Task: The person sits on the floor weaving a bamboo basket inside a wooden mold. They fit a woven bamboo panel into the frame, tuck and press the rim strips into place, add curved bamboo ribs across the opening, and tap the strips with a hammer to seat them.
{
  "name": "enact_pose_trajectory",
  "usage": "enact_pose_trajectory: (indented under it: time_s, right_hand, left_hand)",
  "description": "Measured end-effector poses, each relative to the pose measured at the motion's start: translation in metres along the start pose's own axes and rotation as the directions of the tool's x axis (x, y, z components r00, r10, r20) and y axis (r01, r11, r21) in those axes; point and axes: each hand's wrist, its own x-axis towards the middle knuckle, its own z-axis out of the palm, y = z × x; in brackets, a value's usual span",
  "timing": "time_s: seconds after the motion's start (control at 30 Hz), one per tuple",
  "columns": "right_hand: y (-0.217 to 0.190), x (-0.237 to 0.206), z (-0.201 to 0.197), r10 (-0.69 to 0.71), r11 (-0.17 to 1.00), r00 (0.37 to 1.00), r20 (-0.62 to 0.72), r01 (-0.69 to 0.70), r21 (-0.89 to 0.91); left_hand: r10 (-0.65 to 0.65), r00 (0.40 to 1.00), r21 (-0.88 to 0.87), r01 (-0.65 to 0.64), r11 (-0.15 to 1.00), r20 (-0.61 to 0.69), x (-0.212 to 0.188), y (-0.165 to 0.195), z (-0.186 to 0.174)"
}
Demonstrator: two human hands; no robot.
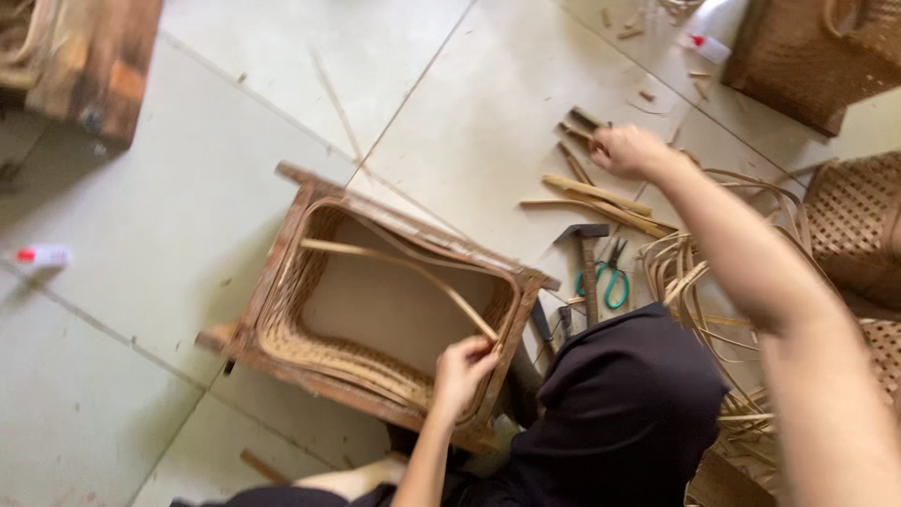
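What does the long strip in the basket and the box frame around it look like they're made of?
Strip: likely split rattan or bamboo; pale tan, thin, bowed, matte. Box frame: seemingly rough unfinished wood; brown, worn, stained edges. Left hand holds the strip's end.

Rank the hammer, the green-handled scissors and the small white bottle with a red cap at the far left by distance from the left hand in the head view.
From the left hand, on the basket frame's near edge:
1. Hammer, up and to its right.
2. Green-handled scissors, just beyond the hammer, nearly level with it.
3. White bottle, far left on the floor.

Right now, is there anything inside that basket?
Nearly empty: the basket shows a bare bottom. Only a bent cane strip arches across it, held by the left hand.
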Motion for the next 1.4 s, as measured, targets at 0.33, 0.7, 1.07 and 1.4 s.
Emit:
enact_pose_trajectory:
  time_s: [0.33,0.7,1.07,1.4]
  right_hand:
    - [0.019,0.007,0.12,0.064,0.995,0.914,-0.4,-0.028,0.094]
    - [-0.053,0.019,0.171,-0.291,0.953,0.85,-0.439,0.298,-0.055]
    - [0.002,0.041,0.144,0.386,0.919,0.752,-0.534,-0.259,0.299]
    - [0.007,0.057,0.149,0.307,0.949,0.836,-0.455,-0.229,0.218]
  left_hand:
    - [-0.36,0.932,-0.056,0.358,0.932,-0.043,-0.043,-0.037,0.005]
    - [-0.439,0.898,-0.182,0.432,0.883,0.002,-0.047,-0.085,0.0]
    - [-0.407,0.912,-0.172,0.394,0.903,-0.046,-0.05,-0.084,0.004]
    - [-0.286,0.948,0.292,0.314,0.903,-0.138,-0.045,-0.02,0.0]
